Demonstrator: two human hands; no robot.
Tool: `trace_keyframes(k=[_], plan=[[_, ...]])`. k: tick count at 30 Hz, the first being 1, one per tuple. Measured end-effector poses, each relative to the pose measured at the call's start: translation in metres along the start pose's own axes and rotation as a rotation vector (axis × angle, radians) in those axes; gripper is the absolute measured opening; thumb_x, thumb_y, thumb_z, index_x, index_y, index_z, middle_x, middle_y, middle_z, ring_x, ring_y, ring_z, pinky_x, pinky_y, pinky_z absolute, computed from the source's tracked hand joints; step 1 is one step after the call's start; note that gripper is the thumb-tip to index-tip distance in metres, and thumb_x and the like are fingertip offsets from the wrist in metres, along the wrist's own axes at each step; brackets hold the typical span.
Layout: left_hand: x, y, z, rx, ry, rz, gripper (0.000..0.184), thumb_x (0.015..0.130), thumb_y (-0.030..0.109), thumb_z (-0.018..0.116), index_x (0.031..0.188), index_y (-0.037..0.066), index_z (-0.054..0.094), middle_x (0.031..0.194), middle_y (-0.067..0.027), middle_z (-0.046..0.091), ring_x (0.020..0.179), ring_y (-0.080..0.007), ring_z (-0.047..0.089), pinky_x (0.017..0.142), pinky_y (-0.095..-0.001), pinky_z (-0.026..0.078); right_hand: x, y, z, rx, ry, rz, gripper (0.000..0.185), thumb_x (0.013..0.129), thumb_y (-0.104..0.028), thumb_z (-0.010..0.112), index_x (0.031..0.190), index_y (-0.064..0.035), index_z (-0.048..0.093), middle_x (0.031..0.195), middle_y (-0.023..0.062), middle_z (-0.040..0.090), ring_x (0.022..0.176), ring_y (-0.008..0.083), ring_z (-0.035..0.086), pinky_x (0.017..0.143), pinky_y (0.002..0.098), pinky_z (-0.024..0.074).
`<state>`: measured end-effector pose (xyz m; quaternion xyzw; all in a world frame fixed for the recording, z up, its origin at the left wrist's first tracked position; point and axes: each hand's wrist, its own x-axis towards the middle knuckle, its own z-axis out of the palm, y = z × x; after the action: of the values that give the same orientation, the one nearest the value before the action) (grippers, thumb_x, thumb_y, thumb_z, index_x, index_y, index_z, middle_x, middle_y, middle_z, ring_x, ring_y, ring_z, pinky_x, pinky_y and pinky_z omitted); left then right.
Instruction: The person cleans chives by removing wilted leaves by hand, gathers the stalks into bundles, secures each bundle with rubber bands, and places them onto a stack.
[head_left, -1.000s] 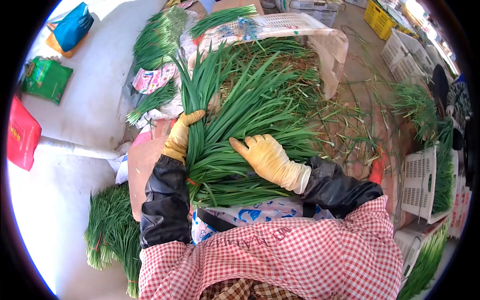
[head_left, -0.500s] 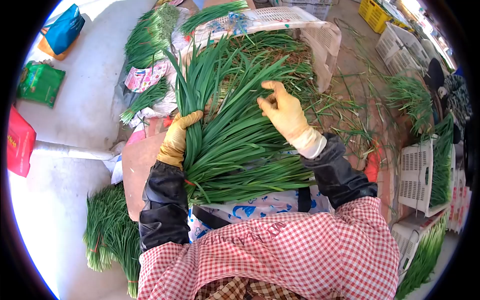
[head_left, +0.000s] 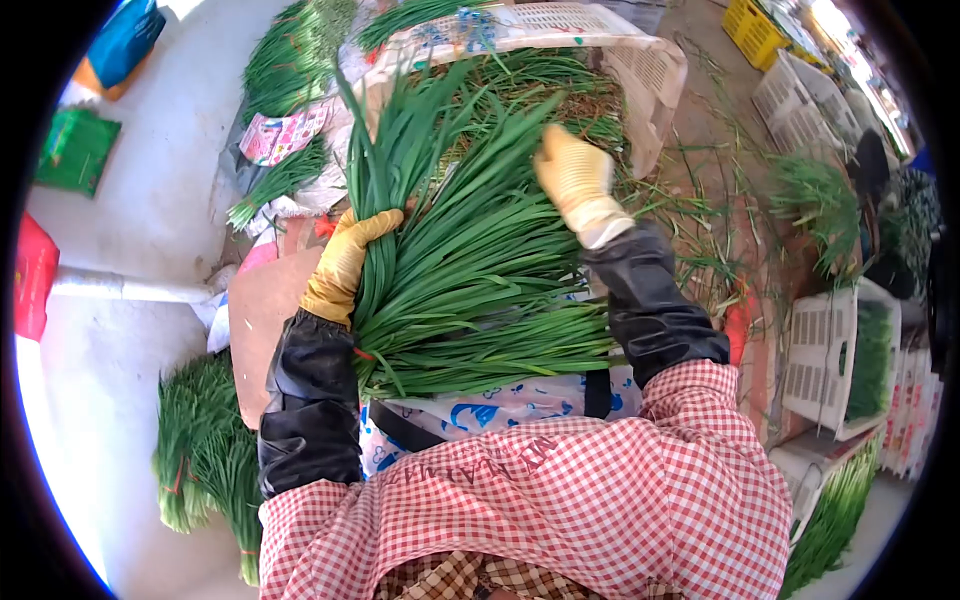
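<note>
My left hand (head_left: 345, 258), in a yellow glove, is closed around an upright bunch of garlic chives (head_left: 382, 180), its leaf tips pointing away from me. More long green chives (head_left: 490, 290) fan out to the right over my lap, with a red tie (head_left: 364, 354) near their left end. My right hand (head_left: 580, 182), gloved too, is raised at the far right edge of the leaves. Its fingers are curled together close to the leaf tips; whatever they hold, if anything, is hidden. A patterned plastic sheet or bag (head_left: 500, 405) lies under the chives.
Beyond the chives lies a white plastic basket (head_left: 655, 100) with trimmings inside. Tied chive bundles (head_left: 215, 450) rest on the floor at left, others (head_left: 290, 65) at upper left. White crates (head_left: 825, 360) stand at right, and leaf scraps (head_left: 700, 210) litter the floor.
My right hand has moved up and slightly right relative to the leaves, and its fingers, apart before, are now curled together. My left hand keeps its hold on the chives. The whole view has shifted slightly.
</note>
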<state>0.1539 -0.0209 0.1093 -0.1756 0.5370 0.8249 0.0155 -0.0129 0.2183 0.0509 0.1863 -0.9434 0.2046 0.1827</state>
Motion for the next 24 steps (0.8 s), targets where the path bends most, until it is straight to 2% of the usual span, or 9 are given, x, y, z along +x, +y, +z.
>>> trace_keyframes(k=[3,4,5,6,7,8,11,15,24], plan=[[-0.027,0.01,0.023,0.294,-0.085,0.05,0.041,0.084,0.013,0.069,0.122,0.001,0.058,0.104,-0.008,0.067,0.09,-0.0164,0.064,0.08,-0.0307,0.052,-0.013,0.068,0.013,0.059,-0.1,0.099,0.026,0.086,-0.034,0.056,0.097,-0.0115,0.063,0.086,0.0161,0.068,0.081,0.0378,0.065,0.07,0.0479,0.0507],[-0.039,0.023,0.031,0.897,0.009,0.054,0.058,0.077,0.014,0.074,0.13,0.003,0.052,0.112,-0.0097,0.065,0.097,-0.0183,0.063,0.086,-0.0334,0.051,-0.022,0.097,0.029,0.138,-0.119,0.095,0.03,0.087,-0.034,0.059,0.096,-0.0051,0.062,0.092,0.0159,0.068,0.083,0.0319,0.066,0.07,0.0432,0.0498],[-0.039,0.008,0.015,1.008,-0.11,0.292,0.073,0.072,0.021,0.076,0.136,0.006,0.046,0.113,-0.015,0.065,0.099,-0.0243,0.064,0.089,-0.0359,0.05,-0.028,0.123,0.042,0.139,-0.333,0.206,0.028,0.09,-0.026,0.06,0.105,-0.0028,0.062,0.097,0.0105,0.067,0.084,0.0201,0.064,0.072,0.0356,0.0504],[-0.039,-0.003,0.016,1.191,-0.051,0.287,0.083,0.071,0.025,0.074,0.142,0.008,0.037,0.115,-0.0209,0.063,0.101,-0.0298,0.064,0.089,-0.0384,0.05,-0.051,0.176,0.085,0.935,-0.244,0.277,0.024,0.092,-0.016,0.058,0.112,-0.0034,0.06,0.097,0.0072,0.064,0.082,0.0152,0.06,0.07,0.0306,0.0502],[-0.043,-0.003,0.02,1.225,-0.079,0.128,0.085,0.072,0.029,0.07,0.145,0.01,0.031,0.112,-0.0249,0.062,0.101,-0.0345,0.063,0.086,-0.0414,0.05,-0.069,0.157,0.052,0.842,-0.439,0.335,0.021,0.093,-0.013,0.057,0.111,-0.0026,0.059,0.095,0.0063,0.064,0.08,0.0177,0.061,0.068,0.0309,0.0504],[-0.043,-0.004,0.028,1.298,0.019,-0.022,0.083,0.073,0.026,0.066,0.145,0.009,0.03,0.102,-0.0223,0.066,0.096,-0.0363,0.065,0.082,-0.0437,0.051,-0.093,0.202,0.08,0.765,-0.57,0.384,0.023,0.091,-0.018,0.059,0.107,-0.0012,0.061,0.091,0.0083,0.065,0.078,0.0207,0.062,0.069,0.0336,0.0509],[-0.018,-0.036,0.022,1.422,0.102,0.262,0.034,0.066,0.02,0.063,0.095,0.005,0.07,0.086,-0.016,0.069,0.083,-0.0342,0.068,0.071,-0.0424,0.053,-0.155,0.309,0.144,0.432,-0.944,0.489,0.032,0.087,-0.027,0.064,0.1,0.0016,0.064,0.085,0.0123,0.068,0.075,0.0268,0.065,0.07,0.0391,0.052],[-0.039,-0.009,-0.018,1.266,0.444,0.371,0.031,0.064,0.02,0.063,0.09,0.005,0.071,0.086,-0.0168,0.07,0.087,-0.0342,0.067,0.075,-0.0409,0.053,-0.171,0.282,0.156,0.239,-1.124,0.566,0.031,0.086,-0.027,0.064,0.1,0.001,0.064,0.086,0.013,0.068,0.076,0.0274,0.066,0.07,0.0392,0.052],[-0.23,0.0,-0.107,1.401,0.947,0.153,0.034,0.071,0.021,0.064,0.104,0.013,0.065,0.092,-0.0143,0.069,0.09,-0.0342,0.066,0.077,-0.0437,0.052,-0.13,0.162,0.187,0.251,-1.299,0.194,0.03,0.085,-0.026,0.065,0.099,-0.0004,0.066,0.087,0.0146,0.068,0.079,0.0289,0.066,0.072,0.0395,0.0521]])
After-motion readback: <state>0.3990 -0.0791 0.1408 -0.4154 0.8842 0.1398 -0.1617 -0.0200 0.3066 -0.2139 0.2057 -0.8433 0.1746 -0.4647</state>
